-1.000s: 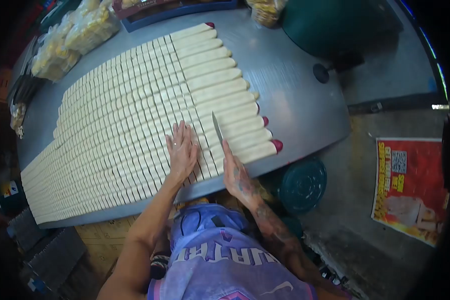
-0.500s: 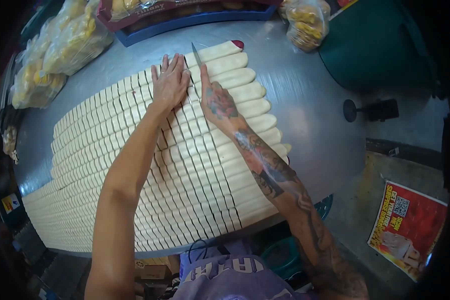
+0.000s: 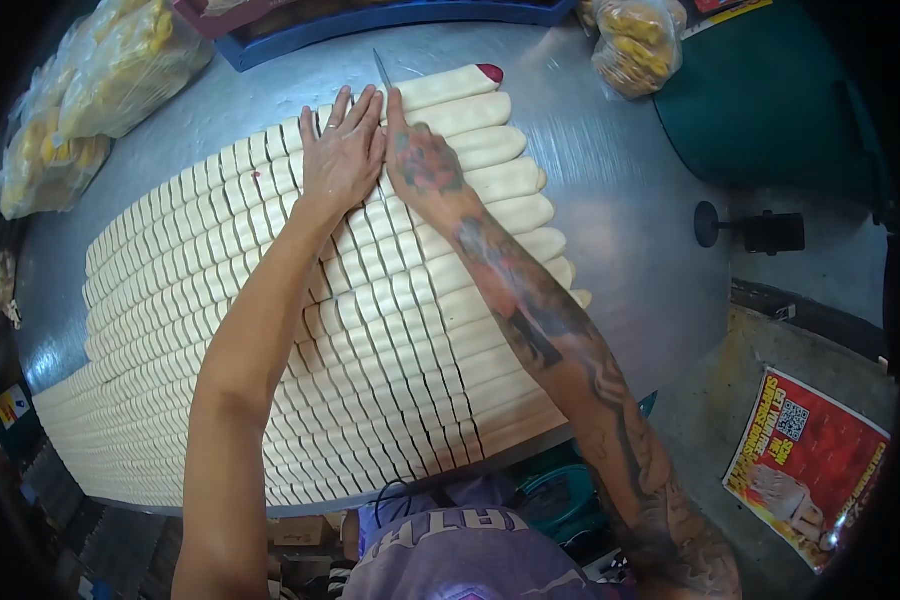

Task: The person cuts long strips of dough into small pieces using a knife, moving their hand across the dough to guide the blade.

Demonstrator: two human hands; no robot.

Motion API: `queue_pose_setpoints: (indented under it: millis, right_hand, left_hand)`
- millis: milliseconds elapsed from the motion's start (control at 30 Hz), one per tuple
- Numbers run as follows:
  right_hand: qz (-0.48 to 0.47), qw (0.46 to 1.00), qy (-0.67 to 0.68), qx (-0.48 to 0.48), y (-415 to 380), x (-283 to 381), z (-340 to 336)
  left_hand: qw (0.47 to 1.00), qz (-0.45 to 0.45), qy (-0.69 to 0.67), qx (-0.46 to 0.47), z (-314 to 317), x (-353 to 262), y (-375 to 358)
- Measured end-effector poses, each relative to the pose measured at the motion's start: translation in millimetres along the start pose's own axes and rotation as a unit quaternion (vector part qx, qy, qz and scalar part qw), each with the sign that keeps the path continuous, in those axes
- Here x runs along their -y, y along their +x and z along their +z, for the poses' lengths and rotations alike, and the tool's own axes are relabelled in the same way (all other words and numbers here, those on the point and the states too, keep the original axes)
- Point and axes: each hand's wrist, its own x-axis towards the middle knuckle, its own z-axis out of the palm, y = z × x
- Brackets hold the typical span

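Long pale dough rolls [image 3: 510, 180] lie side by side across the metal table, cut into many short pieces [image 3: 200, 235] left of my hands and uncut at their right ends. The farthest roll shows a dark red tip [image 3: 489, 74]. My left hand [image 3: 344, 150] lies flat on the far rolls, fingers spread. Just to its right, my right hand [image 3: 425, 165] is wrapped round a knife [image 3: 381, 68], index finger stretched along it. The blade points away from me at the far edge of the dough; the handle is hidden in my hand.
Plastic bags of yellowish buns [image 3: 120, 75] stand at the back left, and another bag [image 3: 638, 50] at the back right. A blue crate [image 3: 390, 30] sits along the back. A dark green tub [image 3: 760, 100] and a black stand [image 3: 760, 231] are on the right.
The knife and my right hand have shifted slightly left and toward the far edge of the dough. My left hand stays flat on the rolls. The view has moved slightly.
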Motion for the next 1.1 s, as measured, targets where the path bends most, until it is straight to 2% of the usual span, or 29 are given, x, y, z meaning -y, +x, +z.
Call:
queue_pose_setpoints:
  millis: [100,167,300,367,433,500,567,633,700,833,900,967,1033,1100]
  right_hand:
    - [-0.01,0.999,-0.02,-0.042,33.0,-6.6,12.8]
    - [-0.028,0.997,0.016,-0.067,38.2,-7.7,14.2]
    - [-0.011,0.999,-0.019,-0.03,-31.7,-4.0,7.8]
    - [-0.016,0.998,-0.053,0.039,-74.1,0.0,3.4]
    - [-0.017,0.998,-0.058,0.004,-120.6,-15.5,39.3]
    - [-0.023,0.997,-0.064,-0.031,-138.0,-15.6,42.1]
    - [0.028,0.999,-0.017,0.035,-147.6,-4.5,25.0]
    - [0.018,1.0,0.005,-0.005,-148.3,-3.1,23.1]
    - [0.008,0.999,0.024,-0.041,-163.7,-0.7,24.5]
    - [0.013,1.0,-0.016,0.005,-229.7,5.2,19.7]
    - [0.065,0.993,0.02,0.1,-264.4,7.8,19.6]
    - [0.066,0.996,0.027,0.06,-279.6,8.7,21.2]
    - [0.011,0.999,-0.035,-0.033,-286.2,7.7,32.0]
    - [0.013,0.999,-0.007,-0.045,-298.5,7.1,34.9]
  left_hand:
    - [1.0,0.004,0.011,-0.021,1.4,-1.1,0.1]
    - [1.0,0.002,0.013,-0.023,2.3,0.0,-2.5]
    - [1.0,-0.011,0.007,-0.016,1.7,-1.6,-3.5]
    - [1.0,-0.016,0.001,-0.017,1.8,-0.6,-2.7]
    - [1.0,-0.023,-0.005,-0.006,2.6,-1.7,-6.5]
    - [0.999,-0.039,-0.03,-0.022,-8.7,-15.7,-20.2]
    - [0.997,-0.053,-0.054,-0.035,-20.9,-38.9,-47.9]
    - [0.997,0.01,0.002,0.078,-24.5,-62.7,-85.2]
    - [0.999,0.02,0.004,0.043,-20.2,-75.0,-104.3]
    - [0.999,-0.006,0.009,0.035,-21.1,-77.5,-103.2]
    - [0.999,-0.024,-0.021,-0.009,-19.9,-78.7,-110.1]
    - [0.999,-0.038,-0.023,-0.012,-39.5,-99.2,-129.2]
    - [0.996,-0.01,-0.052,0.068,-47.3,-119.7,-160.6]
    - [0.994,0.0,-0.036,0.103,-38.3,-137.7,-191.4]
